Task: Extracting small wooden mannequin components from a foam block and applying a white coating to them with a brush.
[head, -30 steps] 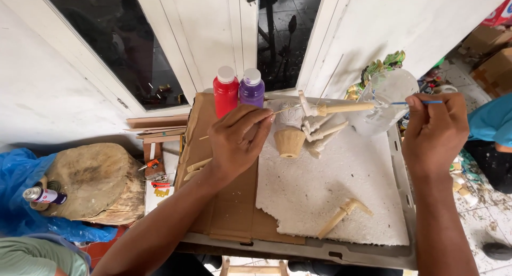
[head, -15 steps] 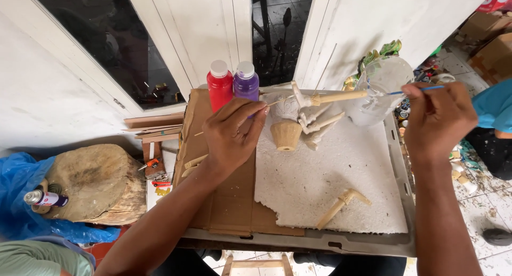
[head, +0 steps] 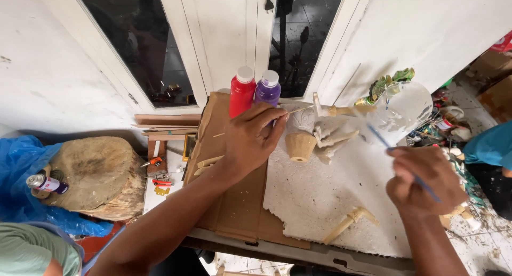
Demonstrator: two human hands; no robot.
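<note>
Head view: left hand point(head: 250, 143) fingers pinched on a thin wooden stick point(head: 298, 110), which runs off to the right from the fingertips toward a pale wooden puppet piece point(head: 333, 132) w/ jointed arms. A small wooden cup-shaped part point(head: 300, 146) sits just right of the left fingers, on the white foam sheet point(head: 325, 201). Red paint bottle point(head: 242, 91) and purple paint bottle point(head: 266, 88) stand just beyond the left fingers, side by side, touching or nearly so. Brown cardboard point(head: 234, 207) lies under the left wrist, on the surface.

Right hand point(head: 424, 183) fingers clenched round a thin blue-handled brush point(head: 381, 137); brush shaft angles up and left from the fingers, tip near a clear plastic container point(head: 400, 113) smeared w/ white. Another wooden limb piece point(head: 349, 225) lies on the foam, left of and below the right hand, well apart from both hands.

Far left of the left arm: wood stump point(head: 96, 177) w/ a spray can point(head: 47, 184) lying beside it on blue plastic.
</note>
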